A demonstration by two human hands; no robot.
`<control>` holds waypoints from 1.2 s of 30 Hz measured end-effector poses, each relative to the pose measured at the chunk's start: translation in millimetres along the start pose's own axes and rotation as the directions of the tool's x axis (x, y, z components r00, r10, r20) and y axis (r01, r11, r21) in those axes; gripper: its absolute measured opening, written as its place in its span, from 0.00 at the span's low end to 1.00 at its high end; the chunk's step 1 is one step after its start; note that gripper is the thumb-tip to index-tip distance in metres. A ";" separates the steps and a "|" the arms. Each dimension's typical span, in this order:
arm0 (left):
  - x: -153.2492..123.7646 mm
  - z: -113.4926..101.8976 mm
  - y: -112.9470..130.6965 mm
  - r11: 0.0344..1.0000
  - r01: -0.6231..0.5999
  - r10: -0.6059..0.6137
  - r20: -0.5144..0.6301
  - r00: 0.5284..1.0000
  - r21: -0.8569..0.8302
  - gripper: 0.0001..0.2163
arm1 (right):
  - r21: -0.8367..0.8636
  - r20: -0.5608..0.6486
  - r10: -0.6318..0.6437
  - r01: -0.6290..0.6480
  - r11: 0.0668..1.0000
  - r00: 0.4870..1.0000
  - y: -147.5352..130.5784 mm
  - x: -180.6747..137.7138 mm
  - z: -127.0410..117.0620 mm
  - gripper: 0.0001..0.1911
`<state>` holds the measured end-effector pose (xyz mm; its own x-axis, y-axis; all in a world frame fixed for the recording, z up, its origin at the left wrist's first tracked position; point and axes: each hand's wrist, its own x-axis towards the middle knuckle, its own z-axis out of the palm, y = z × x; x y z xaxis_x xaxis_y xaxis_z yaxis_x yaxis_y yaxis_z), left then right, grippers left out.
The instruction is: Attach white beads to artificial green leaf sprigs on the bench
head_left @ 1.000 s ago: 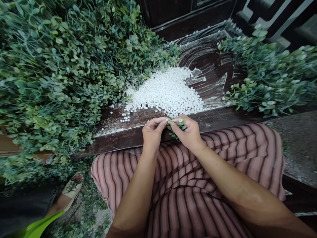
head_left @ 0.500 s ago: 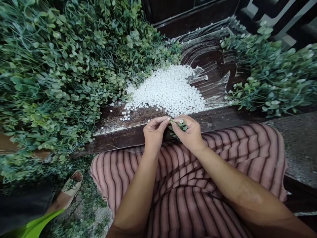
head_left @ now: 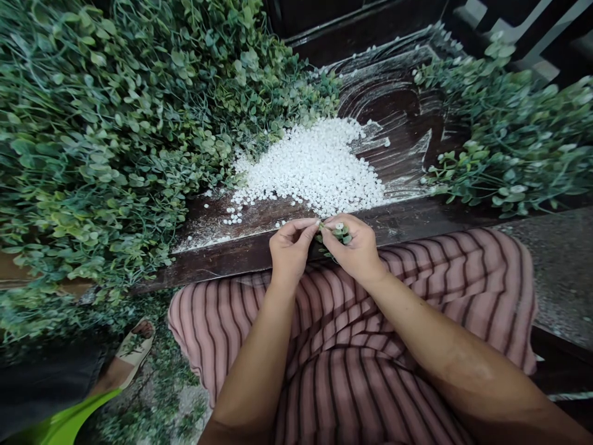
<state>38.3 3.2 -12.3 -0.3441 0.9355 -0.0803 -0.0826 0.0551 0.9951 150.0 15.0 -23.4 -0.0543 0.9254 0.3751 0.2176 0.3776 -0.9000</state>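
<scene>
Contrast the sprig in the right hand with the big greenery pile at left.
The sprig is held in the right hand; the greenery pile rests partly on the dark wooden surface. The sprig is small, only a few leaves showing, while the pile is a far larger, dense mass. Both have small green leaves.

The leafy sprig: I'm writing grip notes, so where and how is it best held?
Probably pinch the sprig by its slim end from the right, as the right hand seems to: leaves crowd around that thumb, while that end faces the left hand.
</scene>
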 end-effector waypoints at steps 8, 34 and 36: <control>1.5 0.1 -4.1 0.998 -0.033 0.033 0.007 0.999 0.048 0.02 | -0.008 -0.004 0.062 -0.062 0.998 0.998 0.9 -0.5 0.2 0.05; -2.0 7.7 -7.8 0.998 -0.055 0.057 -0.062 0.996 0.033 0.04 | -0.033 -0.056 0.125 -0.127 0.991 0.991 -0.9 0.3 1.1 0.06; -2.6 8.8 -8.1 0.997 -0.060 0.063 -0.080 0.995 0.043 0.04 | -0.052 -0.066 0.108 -0.111 0.992 0.992 -0.7 0.0 1.6 0.06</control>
<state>48.0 3.4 -19.6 -0.4221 0.9063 -0.0219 -0.0216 0.0141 0.9997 148.2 14.8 -23.1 0.0337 0.9565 0.2897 0.2724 0.2701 -0.9235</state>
